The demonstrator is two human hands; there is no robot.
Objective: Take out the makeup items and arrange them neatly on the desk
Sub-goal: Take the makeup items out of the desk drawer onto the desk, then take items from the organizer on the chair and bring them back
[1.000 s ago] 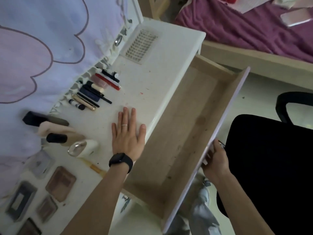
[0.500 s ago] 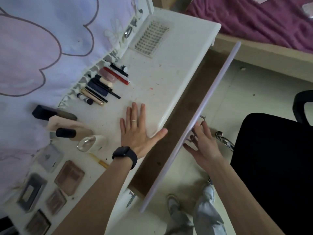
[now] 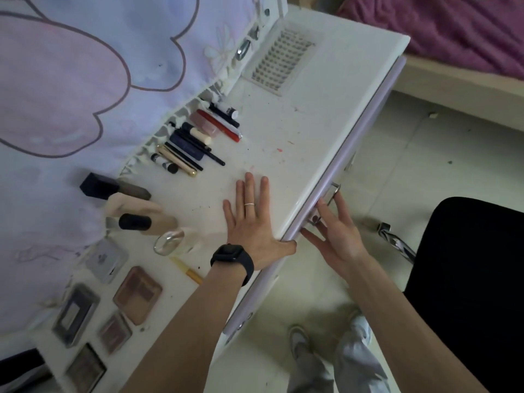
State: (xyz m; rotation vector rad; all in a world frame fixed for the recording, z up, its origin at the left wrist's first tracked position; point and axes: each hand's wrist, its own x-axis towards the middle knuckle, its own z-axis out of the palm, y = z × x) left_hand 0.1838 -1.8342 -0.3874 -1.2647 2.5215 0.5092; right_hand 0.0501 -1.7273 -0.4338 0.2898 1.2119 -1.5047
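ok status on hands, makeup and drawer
Left hand open, flat on desk. Right hand open, fingers at the drawer front, drawer closed. Makeup lined up along desk. Nothing in the way.

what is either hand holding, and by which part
Nothing is held. The left hand lies flat on the white desk top; the right hand, fingers straight, touches the lilac drawer front.

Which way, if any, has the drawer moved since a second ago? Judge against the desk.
Yes: the drawer slid in under the desk; its front now sits flush at the desk's edge.
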